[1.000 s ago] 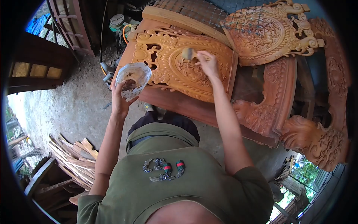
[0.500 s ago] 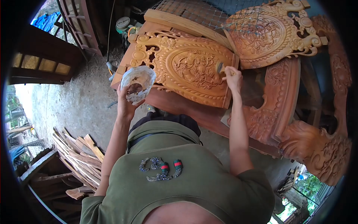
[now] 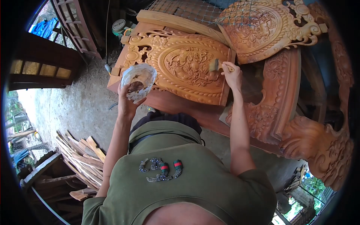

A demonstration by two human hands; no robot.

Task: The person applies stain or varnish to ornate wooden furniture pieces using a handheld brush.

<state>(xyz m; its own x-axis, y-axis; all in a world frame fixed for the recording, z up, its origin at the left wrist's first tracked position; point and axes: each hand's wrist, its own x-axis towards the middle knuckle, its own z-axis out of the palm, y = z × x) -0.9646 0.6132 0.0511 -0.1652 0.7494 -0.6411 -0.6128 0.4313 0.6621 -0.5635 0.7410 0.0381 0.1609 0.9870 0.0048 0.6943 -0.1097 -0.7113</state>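
Note:
My left hand [image 3: 128,100] grips a whitish, stained bowl-like container [image 3: 149,75] by its near side, with some brown liquid or residue in the bottom. In my right hand [image 3: 233,78] is a paintbrush [image 3: 214,65], fingers closed round its handle. Its bristles lie over the right part of the oval carving on a wooden panel [image 3: 176,88]. Scrollwork and a beaded border surround that oval, and the wood looks orange-brown and glossy. The container overlaps the panel's left end in this view.
A second carved panel [image 3: 258,33] leans at the upper right beside wire mesh [image 3: 187,10]. Large carved furniture parts [image 3: 277,86] stand on the right. Wood strips [image 3: 80,157] are piled at lower left. A round-dial scale [image 3: 118,25] sits behind the panel.
The brush has shifted left and slightly up over the oval carving, and its bristles show more. My left hand keeps holding the container. The whole view has shifted a little.

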